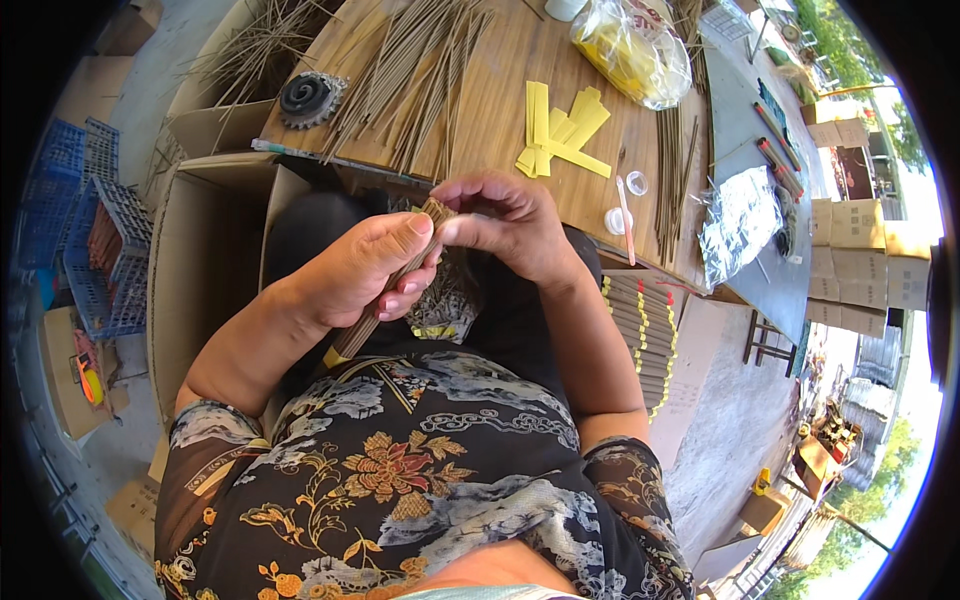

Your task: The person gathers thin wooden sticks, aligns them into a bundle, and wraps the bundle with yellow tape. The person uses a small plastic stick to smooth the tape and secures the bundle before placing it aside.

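Note:
My left hand (365,272) is wrapped around a tight bundle of thin brown incense sticks (352,338), held slanted above my lap. The bundle's lower end pokes out below the hand with a yellow band. My right hand (505,225) pinches the bundle's top end (435,211) with thumb and fingers. Both hands are just in front of the near edge of a wooden table (500,90).
Loose sticks (420,70) lie fanned on the table, with yellow paper strips (560,135), a dark coil (308,97), a plastic bag of yellow material (630,50) and small white lids (617,220). Banded bundles (645,330) are stacked at right, cardboard boxes (200,250) and blue crates (95,250) at left.

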The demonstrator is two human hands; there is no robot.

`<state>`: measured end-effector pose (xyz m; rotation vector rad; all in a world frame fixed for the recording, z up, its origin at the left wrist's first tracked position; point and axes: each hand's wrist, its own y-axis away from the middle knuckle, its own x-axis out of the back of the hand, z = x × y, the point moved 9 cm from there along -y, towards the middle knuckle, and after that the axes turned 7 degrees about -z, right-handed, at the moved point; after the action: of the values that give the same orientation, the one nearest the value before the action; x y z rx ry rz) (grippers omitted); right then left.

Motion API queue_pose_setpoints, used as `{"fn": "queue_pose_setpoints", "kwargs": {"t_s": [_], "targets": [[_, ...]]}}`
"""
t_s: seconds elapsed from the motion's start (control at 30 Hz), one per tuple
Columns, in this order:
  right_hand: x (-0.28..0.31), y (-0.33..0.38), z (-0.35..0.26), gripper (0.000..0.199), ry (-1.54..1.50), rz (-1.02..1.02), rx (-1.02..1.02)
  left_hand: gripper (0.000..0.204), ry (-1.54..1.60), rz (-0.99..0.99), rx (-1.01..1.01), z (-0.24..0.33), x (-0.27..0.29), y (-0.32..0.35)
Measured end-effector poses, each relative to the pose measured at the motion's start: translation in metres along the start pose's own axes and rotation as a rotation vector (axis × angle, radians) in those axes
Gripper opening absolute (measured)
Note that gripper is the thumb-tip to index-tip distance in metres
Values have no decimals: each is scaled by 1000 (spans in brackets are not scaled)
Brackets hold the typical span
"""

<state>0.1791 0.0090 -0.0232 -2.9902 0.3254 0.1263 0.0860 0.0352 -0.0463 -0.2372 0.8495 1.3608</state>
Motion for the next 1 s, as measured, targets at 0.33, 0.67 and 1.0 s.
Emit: {"fn": "queue_pose_setpoints", "kwargs": {"t_s": [0.33, 0.67, 1.0], "targets": [[111, 4, 2, 16, -160, 486, -27, 37, -25, -4, -11, 4, 15, -1], [86, 14, 0, 13, -240, 475, -64, 36, 4, -33, 2, 0, 10, 0], [142, 48, 19, 23, 525, 662, -436, 35, 20, -18, 4, -3, 8, 2]]}}
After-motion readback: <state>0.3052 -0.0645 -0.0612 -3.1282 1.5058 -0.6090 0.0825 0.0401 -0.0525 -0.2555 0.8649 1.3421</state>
